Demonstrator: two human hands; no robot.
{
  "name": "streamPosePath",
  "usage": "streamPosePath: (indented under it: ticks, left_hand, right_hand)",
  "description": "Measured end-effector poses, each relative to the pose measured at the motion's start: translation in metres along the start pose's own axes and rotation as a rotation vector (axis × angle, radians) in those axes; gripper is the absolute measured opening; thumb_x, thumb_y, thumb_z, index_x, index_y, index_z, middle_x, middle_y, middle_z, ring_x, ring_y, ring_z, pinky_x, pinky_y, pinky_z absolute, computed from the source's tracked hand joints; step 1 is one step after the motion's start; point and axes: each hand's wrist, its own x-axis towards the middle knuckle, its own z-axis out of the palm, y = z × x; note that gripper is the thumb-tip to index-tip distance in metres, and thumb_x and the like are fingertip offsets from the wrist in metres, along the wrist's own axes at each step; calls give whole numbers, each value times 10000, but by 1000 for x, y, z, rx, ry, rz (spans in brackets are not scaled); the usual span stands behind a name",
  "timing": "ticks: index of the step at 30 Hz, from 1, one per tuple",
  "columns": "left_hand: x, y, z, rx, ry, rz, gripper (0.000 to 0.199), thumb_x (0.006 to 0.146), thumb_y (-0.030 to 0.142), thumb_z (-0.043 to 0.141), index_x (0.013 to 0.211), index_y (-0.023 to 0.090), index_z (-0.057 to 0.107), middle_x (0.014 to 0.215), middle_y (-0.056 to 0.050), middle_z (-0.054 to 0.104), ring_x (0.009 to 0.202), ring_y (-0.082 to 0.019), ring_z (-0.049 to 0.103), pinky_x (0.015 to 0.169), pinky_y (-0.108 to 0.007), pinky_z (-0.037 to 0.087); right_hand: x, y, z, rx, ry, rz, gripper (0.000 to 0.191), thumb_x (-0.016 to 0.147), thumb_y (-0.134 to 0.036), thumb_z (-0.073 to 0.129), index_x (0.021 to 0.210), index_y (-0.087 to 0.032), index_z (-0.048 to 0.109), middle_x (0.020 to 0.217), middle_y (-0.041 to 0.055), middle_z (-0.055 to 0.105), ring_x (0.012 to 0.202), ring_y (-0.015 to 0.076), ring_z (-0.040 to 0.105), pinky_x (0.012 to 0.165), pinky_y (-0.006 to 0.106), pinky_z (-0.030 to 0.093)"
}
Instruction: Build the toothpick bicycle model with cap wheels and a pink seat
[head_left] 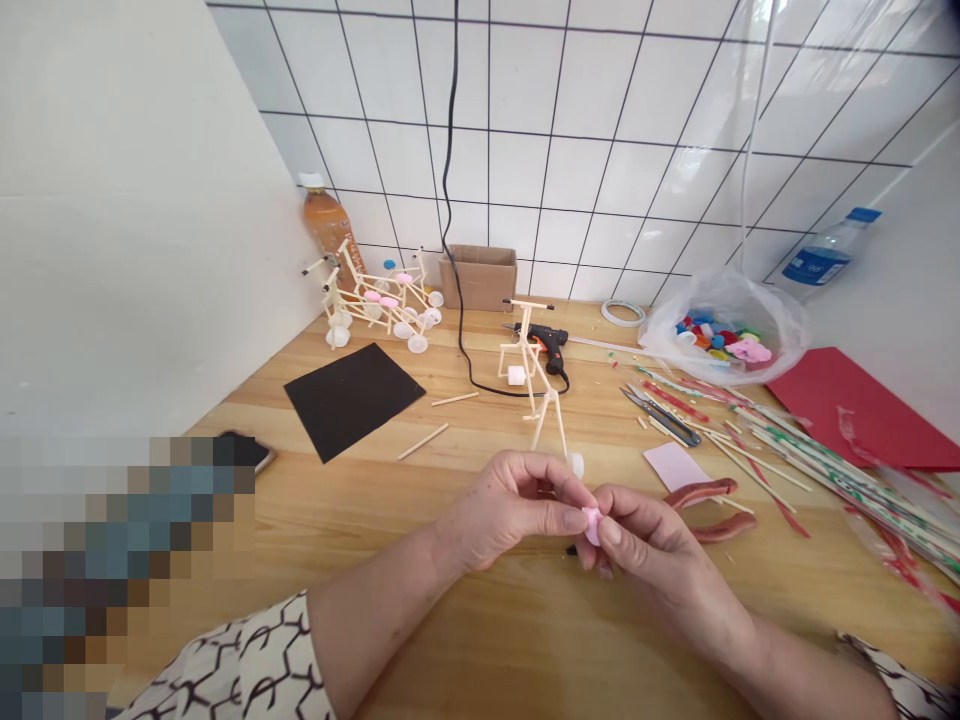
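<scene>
Between my fingertips is a small pink piece (592,524), perhaps foam or paper; its exact kind I cannot make out. My left hand (525,505) pinches it from the left, and my right hand (637,535) pinches it from the right. Just beyond them stands a little bicycle model (531,375) made of thin wooden sticks, with white wheels. A black glue gun (551,340) lies behind the model. Pliers with reddish-brown handles (720,525) are partly covered by my right hand, beside a pale pink sheet (676,466).
Several stick bicycles with pink seats (375,298) stand at the back left, near a bottle of orange drink (330,225). A black sheet (354,398) and a phone (251,452) lie left. Right are snips (664,415), wrapped sticks (832,460), red sheet (870,405) and a bag of caps (724,325).
</scene>
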Motion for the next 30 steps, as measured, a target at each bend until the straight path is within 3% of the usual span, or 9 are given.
streamPosePath:
  ticks: [6,11,17,22,30]
  left_hand:
    - [1,-3,1,-13,18,68,43,716,121,687,753,107,671,681,-33,659,587,-160,657,586,-312,547]
    - [0,-1,1,13,23,20,112,761,194,657,822,100,669,674,-41,653,596,-156,649,626,-325,538]
    - [0,1,0,29,17,-22,143,726,231,693,742,95,649,655,-46,649,590,-169,643,616,-332,528]
    - [1,5,0,60,32,-50,172,705,198,711,836,105,649,689,-34,645,627,-148,639,650,-308,519]
    - [2,8,-3,90,10,-4,159,723,200,695,830,94,644,712,-76,683,639,-205,663,685,-397,516]
  right_hand:
    - [1,4,-1,4,1,-3,226,865,-370,533,777,-169,583,654,-7,549,589,98,382,570,248,289]
    - [1,3,0,6,15,7,234,868,-373,526,761,-170,573,651,-5,543,582,104,378,569,251,292]
    - [1,2,1,-26,15,30,239,852,-380,547,744,-169,579,641,-6,539,582,105,379,569,249,292]
    - [2,2,1,-15,77,36,233,842,-380,564,745,-168,580,631,-13,530,576,100,379,560,246,289]
    - [4,2,0,84,76,-13,348,871,-442,472,724,-156,605,641,27,558,597,129,430,556,263,323]
